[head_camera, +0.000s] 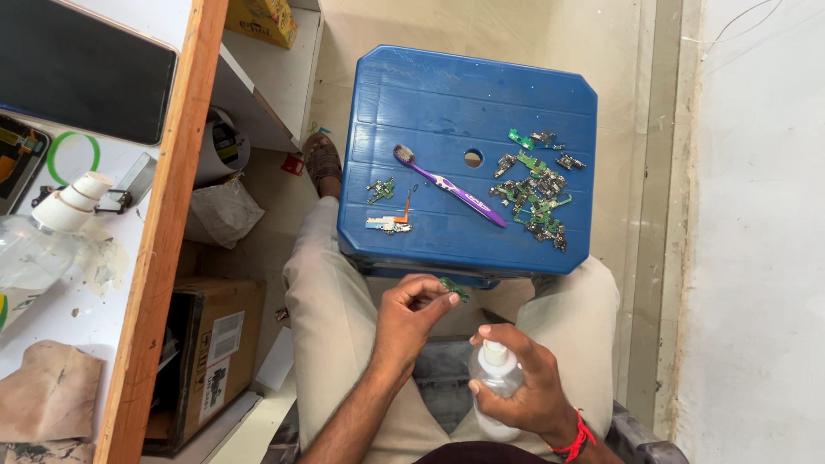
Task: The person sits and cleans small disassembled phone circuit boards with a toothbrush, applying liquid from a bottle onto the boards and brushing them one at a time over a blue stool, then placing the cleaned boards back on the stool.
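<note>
- The left hand (412, 311) pinches 1 small green circuit board (455, 289) between thumb and fingertips; the right hand (524, 382) wraps around a clear plastic spray bottle (496, 378), forefinger near its white nozzle.
- The blue plastic stool (464, 94) stands just ahead of both hands.
- A purple toothbrush (449, 185) lies slantwise on it.
- The board sits up-left of the nozzle, close by.

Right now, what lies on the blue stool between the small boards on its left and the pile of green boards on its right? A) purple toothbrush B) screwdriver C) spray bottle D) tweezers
A: a purple toothbrush lies slantwise on the blue stool, with the pile of green boards to one side; the spray bottle is in the right hand.
</note>
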